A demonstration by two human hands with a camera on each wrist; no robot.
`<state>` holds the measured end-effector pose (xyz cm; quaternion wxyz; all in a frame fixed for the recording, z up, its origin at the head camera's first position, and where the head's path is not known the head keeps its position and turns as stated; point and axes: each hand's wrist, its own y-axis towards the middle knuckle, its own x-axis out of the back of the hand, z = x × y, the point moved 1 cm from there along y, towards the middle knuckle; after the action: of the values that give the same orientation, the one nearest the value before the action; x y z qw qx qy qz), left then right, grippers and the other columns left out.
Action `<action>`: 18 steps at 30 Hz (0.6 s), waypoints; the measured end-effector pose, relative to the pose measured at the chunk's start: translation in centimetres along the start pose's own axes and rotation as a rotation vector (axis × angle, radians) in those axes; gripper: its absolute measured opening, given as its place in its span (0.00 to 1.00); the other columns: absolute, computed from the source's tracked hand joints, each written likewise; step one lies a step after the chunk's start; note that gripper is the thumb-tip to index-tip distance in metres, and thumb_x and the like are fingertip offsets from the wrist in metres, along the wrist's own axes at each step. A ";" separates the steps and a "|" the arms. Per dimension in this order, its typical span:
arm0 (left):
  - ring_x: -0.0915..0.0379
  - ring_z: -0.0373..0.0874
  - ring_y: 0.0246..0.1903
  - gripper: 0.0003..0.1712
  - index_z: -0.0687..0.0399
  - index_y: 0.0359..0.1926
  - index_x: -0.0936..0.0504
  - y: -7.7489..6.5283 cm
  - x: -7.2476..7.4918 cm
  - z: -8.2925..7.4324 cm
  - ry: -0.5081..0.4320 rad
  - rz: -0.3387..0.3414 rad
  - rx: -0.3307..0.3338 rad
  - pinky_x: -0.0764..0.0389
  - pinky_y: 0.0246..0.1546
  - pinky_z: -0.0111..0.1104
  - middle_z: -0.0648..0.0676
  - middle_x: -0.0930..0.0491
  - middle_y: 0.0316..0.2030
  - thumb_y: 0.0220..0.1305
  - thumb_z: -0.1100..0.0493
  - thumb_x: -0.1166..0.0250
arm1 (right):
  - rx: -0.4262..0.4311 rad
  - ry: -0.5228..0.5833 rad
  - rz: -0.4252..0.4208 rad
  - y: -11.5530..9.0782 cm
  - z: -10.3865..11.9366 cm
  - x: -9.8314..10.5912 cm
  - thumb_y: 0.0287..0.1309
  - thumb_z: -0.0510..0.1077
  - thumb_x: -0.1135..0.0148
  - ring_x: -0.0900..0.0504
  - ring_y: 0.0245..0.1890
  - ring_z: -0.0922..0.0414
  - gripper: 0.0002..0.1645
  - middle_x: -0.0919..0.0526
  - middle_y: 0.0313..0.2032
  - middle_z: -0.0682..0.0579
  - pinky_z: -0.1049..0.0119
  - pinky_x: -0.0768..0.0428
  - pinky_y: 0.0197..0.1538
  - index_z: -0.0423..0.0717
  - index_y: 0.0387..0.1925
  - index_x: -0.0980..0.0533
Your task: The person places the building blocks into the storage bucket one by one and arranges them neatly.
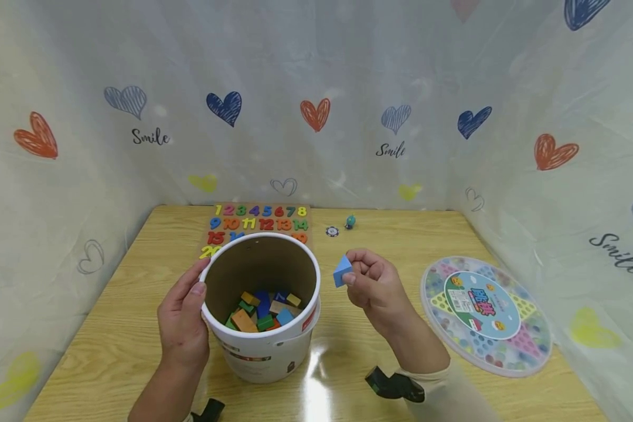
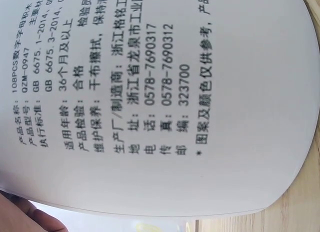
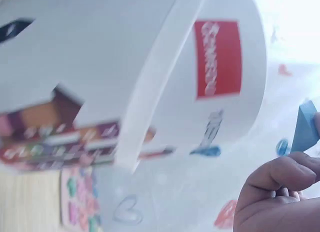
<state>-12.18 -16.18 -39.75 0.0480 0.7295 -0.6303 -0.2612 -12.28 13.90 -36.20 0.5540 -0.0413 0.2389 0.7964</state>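
A white bucket [image 1: 264, 357], tilted on the table, holds several coloured wooden blocks [image 1: 266, 310] at its bottom. My left hand [image 1: 186, 316] grips its rim on the left side, thumb over the edge. To the right of the bucket, my right hand [image 1: 374, 290] pinches a blue triangular block [image 1: 341, 271] between thumb and fingers, raised beside the rim. In the right wrist view the same triangular block [image 3: 305, 127] shows at the right edge, apart from the bucket [image 3: 150, 67]. Printed text covers the bucket's side [image 2: 150, 182] in the left wrist view.
Behind the bucket lies a number board [image 1: 258, 218], partly hidden by it. A poker chip [image 1: 332, 231] and a small teal figure [image 1: 350, 222] are at the back. On the right lies a round Chinese checkers set [image 1: 485, 316]. A heart-patterned curtain [image 1: 274, 158] surrounds the wooden table [image 1: 111, 328].
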 end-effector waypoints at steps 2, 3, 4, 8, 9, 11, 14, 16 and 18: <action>0.32 0.52 0.59 0.21 0.66 0.61 0.29 0.0 -0.1 0.1 0.002 0.003 0.004 0.26 0.54 0.35 0.61 0.28 0.59 0.71 0.64 0.52 | 0.026 0.008 0.005 0.6 0.4 -1.0 0.56 0.28 0.46 0.46 0.13 0.62 0.12 0.32 0.20 0.54 0.68 0.51 0.17 0.38 0.42 0.31; 0.32 0.52 0.59 0.21 0.66 0.61 0.29 0.1 -0.1 0.1 0.004 0.005 0.006 0.26 0.55 0.35 0.61 0.28 0.59 0.71 0.63 0.51 | 0.032 0.009 -0.001 0.9 0.5 -1.5 0.55 0.28 0.46 0.46 0.13 0.62 0.12 0.32 0.20 0.55 0.68 0.50 0.17 0.38 0.42 0.31; 0.32 0.51 0.59 0.21 0.65 0.62 0.29 0.1 -0.2 0.1 0.010 0.005 0.011 0.26 0.55 0.35 0.61 0.28 0.59 0.71 0.63 0.51 | 0.038 0.010 -0.007 1.2 0.6 -1.9 0.55 0.28 0.45 0.46 0.13 0.62 0.12 0.33 0.19 0.55 0.68 0.50 0.17 0.38 0.42 0.31; 0.33 0.50 0.60 0.21 0.64 0.62 0.29 0.0 -0.4 0.2 0.029 0.010 0.026 0.26 0.55 0.34 0.60 0.29 0.60 0.71 0.62 0.51 | 0.050 -0.014 -0.035 2.3 0.9 -3.3 0.53 0.29 0.41 0.46 0.12 0.62 0.13 0.35 0.18 0.55 0.69 0.50 0.16 0.38 0.41 0.30; 0.33 0.51 0.60 0.21 0.64 0.62 0.29 0.0 -0.4 0.2 0.032 0.011 0.028 0.27 0.55 0.34 0.60 0.29 0.60 0.71 0.62 0.52 | 0.053 -0.025 -0.037 2.5 1.0 -3.6 0.53 0.30 0.40 0.46 0.12 0.62 0.13 0.35 0.19 0.55 0.70 0.50 0.16 0.38 0.41 0.30; 0.34 0.51 0.60 0.21 0.64 0.62 0.30 0.0 -0.4 0.2 0.034 0.014 0.028 0.27 0.55 0.34 0.60 0.29 0.60 0.71 0.62 0.52 | 0.063 -0.053 -0.032 2.8 1.1 -4.0 0.53 0.33 0.37 0.44 0.13 0.62 0.16 0.34 0.19 0.55 0.70 0.48 0.16 0.37 0.44 0.29; 0.33 0.51 0.60 0.21 0.64 0.62 0.29 0.0 -0.5 0.3 0.043 0.014 0.030 0.27 0.55 0.34 0.60 0.29 0.60 0.71 0.62 0.52 | 0.085 -0.095 -0.023 2.8 1.2 -4.3 0.52 0.37 0.34 0.43 0.13 0.62 0.22 0.34 0.20 0.54 0.70 0.46 0.16 0.36 0.49 0.29; 0.33 0.50 0.60 0.21 0.64 0.62 0.29 0.0 -0.5 0.3 0.049 0.012 0.034 0.27 0.55 0.33 0.60 0.28 0.60 0.71 0.62 0.52 | 0.096 -0.110 -0.035 2.5 1.3 -4.0 0.52 0.37 0.34 0.43 0.13 0.62 0.23 0.34 0.20 0.54 0.70 0.46 0.16 0.37 0.50 0.29; 0.33 0.50 0.60 0.21 0.63 0.62 0.29 0.0 -0.5 0.3 0.054 0.012 0.035 0.27 0.55 0.33 0.60 0.28 0.60 0.71 0.62 0.52 | 0.096 -0.126 -0.057 2.0 1.1 -3.4 0.53 0.36 0.36 0.43 0.13 0.63 0.21 0.34 0.20 0.54 0.70 0.46 0.16 0.38 0.49 0.28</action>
<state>-12.38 -15.61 -39.84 0.0537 0.7334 -0.6375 -0.2300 -12.56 10.89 -33.38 0.5919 0.0286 0.2405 0.7688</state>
